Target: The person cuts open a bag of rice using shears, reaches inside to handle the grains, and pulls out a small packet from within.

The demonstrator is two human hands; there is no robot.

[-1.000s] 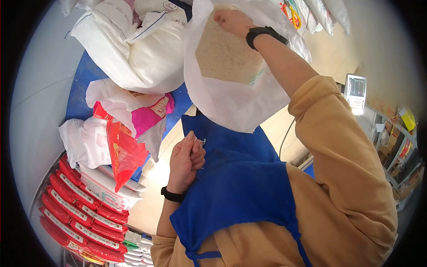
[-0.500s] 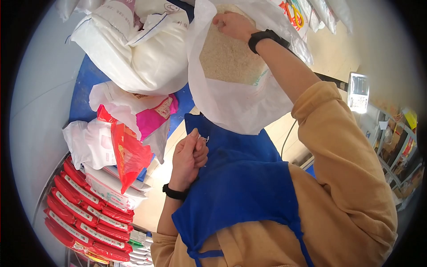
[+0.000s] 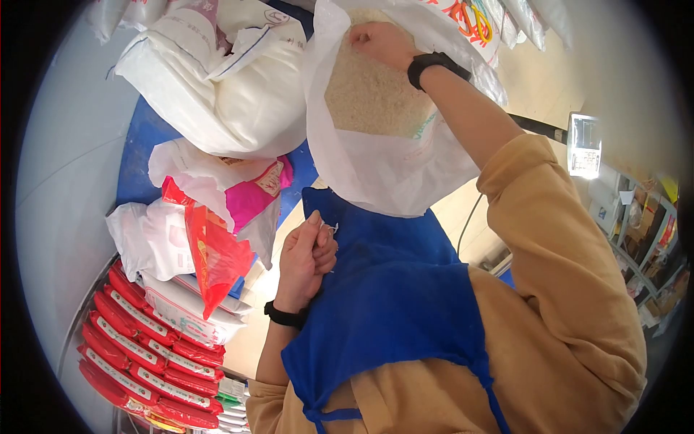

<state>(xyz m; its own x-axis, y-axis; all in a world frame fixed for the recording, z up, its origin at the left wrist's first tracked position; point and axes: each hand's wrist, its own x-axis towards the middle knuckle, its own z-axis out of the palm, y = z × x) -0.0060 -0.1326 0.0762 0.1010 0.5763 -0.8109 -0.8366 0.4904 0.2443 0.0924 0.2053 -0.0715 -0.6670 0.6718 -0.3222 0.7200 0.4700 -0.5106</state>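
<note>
My right hand (image 3: 383, 45) is over the pale grain (image 3: 372, 98) inside an open white sack (image 3: 405, 173). Its fingers are curled together, and what they hold, if anything, is too small to name. Lower down, in front of the blue apron (image 3: 383, 289), my left hand (image 3: 309, 253) is closed round some thin white thread (image 3: 333, 230), whose ends stick out beside the fingers. Both wrists wear black bands.
A large white sack (image 3: 253, 108) stands left of the grain sack. Below it lie torn pink and white packaging (image 3: 246, 195), a red bag (image 3: 213, 253) and stacked red packets (image 3: 144, 347). Scissors with orange and yellow handles (image 3: 481, 25) are at the top; a lit display (image 3: 584, 145) is right.
My right hand has shifted slightly right and down over the grain, its fingers more curled. My left hand has hardly moved. The surroundings have shifted slightly in view.
</note>
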